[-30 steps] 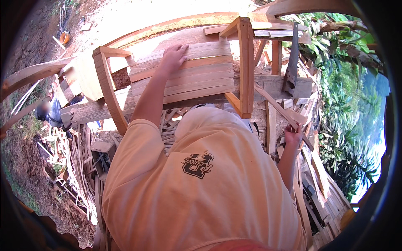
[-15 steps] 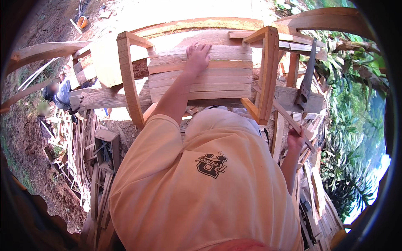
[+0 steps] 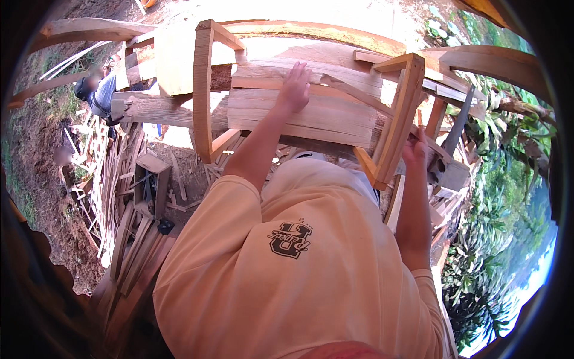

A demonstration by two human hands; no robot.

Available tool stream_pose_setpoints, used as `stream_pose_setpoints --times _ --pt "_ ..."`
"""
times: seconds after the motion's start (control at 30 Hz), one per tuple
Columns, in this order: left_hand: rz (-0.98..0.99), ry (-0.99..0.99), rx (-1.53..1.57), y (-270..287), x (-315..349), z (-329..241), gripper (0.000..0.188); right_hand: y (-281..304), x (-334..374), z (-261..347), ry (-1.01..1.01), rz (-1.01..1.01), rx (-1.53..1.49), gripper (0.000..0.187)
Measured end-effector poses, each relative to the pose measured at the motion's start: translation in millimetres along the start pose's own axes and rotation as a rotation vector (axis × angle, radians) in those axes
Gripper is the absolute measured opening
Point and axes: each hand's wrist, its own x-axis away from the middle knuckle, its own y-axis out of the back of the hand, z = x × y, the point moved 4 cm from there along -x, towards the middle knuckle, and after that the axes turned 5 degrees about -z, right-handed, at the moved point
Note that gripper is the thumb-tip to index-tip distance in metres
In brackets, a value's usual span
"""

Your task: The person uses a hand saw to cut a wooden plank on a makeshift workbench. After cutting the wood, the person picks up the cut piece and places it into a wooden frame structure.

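Well, left hand (image 3: 293, 90) flat on pale slats (image 3: 335, 122); right hand (image 3: 415, 148) gripping long strip (image 3: 357, 96), far end beside left hand.

The slats (image 3: 317, 119) are pale cream-tan with faint straight grain, and an orange-tan line runs across them. The strip (image 3: 359, 96) over them is a duller brown-tan. Honey-orange tints the left frame (image 3: 203, 90) and the right frame (image 3: 397, 122). The surface (image 3: 158, 110) is weathered grey-brown, with dark blotches near its left edge. Beyond its right edge the saw (image 3: 459, 122) shows dark grey. The shirt (image 3: 341, 275) is peach-cream, bearing a black print (image 3: 290, 240).
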Motion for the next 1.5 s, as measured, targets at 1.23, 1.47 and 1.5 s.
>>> stream_pose_setpoints --times 1.23,1.47,1.5 --pt "-0.393 1.000 -0.089 104 -21 166 0.055 -143 -96 -72 0.732 -0.116 1.199 0.033" --pt "-0.359 0.979 -0.119 107 -20 161 0.059 -145 -97 -72 0.665 0.123 1.113 0.037" --pt "-0.353 0.974 -0.141 107 -22 156 0.058 -141 -101 -72 0.658 0.127 1.117 0.036"
